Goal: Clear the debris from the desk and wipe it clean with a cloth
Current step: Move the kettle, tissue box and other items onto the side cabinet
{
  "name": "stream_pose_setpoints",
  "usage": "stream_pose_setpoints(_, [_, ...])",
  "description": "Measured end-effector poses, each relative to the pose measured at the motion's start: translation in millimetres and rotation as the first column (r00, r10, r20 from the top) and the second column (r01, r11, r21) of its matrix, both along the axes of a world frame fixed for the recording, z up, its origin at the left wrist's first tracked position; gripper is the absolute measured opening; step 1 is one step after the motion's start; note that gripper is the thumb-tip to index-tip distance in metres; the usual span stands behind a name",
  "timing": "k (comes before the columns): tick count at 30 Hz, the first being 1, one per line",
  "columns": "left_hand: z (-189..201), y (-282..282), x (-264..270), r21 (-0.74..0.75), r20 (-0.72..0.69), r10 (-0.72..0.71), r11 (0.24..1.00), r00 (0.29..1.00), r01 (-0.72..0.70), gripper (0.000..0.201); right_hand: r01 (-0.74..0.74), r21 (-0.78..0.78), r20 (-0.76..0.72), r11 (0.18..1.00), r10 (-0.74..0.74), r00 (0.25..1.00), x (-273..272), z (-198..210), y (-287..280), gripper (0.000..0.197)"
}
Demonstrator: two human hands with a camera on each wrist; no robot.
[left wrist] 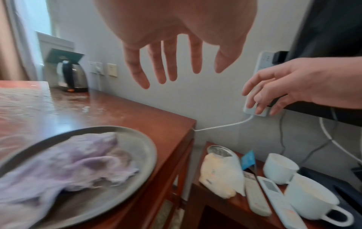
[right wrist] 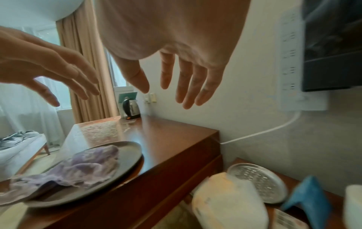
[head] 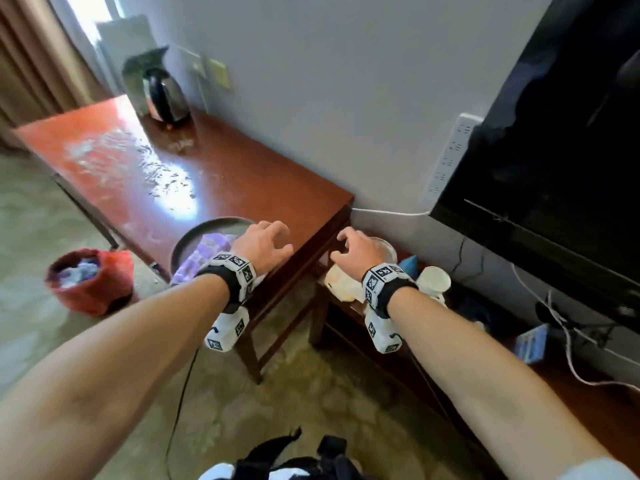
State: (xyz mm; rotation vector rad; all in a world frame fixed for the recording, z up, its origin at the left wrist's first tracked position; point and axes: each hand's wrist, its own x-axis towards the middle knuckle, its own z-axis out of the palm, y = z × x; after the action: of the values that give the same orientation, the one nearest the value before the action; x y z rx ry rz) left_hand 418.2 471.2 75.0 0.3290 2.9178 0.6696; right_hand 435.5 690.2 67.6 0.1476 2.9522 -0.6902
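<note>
We read this as a hotel room: wooden desk point(head: 242, 168) with electric kettle point(head: 166, 95), wall-mounted TV point(head: 554, 133), beige curtains point(right wrist: 86, 77), bed point(right wrist: 17, 144) by the window.

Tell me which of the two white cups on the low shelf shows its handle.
The nearer cup, at the shelf's front edge beside the remote controls. Its looped handle points toward the camera; the farther cup behind it shows no handle from here.

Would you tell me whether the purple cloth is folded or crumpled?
Crumpled: the cloth lies bunched in wrinkles on the plate, one end trailing over its rim.
</note>
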Motion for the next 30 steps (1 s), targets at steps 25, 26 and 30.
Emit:
stream_pose_setpoints(25, [11, -455, -90, -0.004, -0.025, 0.391, 0.920, 0.920, -0.391, 0.036, -0.340, 0.033, 0.053, 0.940, 0.338, 0.939, -185, 2, -447, 0.043])
stream_pose_setpoints(26, [10, -465, -101, -0.008, -0.024, 0.397, 0.918, 0.918, -0.397, 0.036, -0.343, 0.027, 0.056, 0.939, 0.341, 0.938, -199, -1, -459, 0.043])
stream_pose_setpoints(30, [6, -506, -152, -0.028, 0.001, 0.418, 0.908, 0.908, -0.418, 0.033, -0.339, 0.003, 0.068, 0.941, 0.338, 0.939, -251, -8, -504, 0.041])
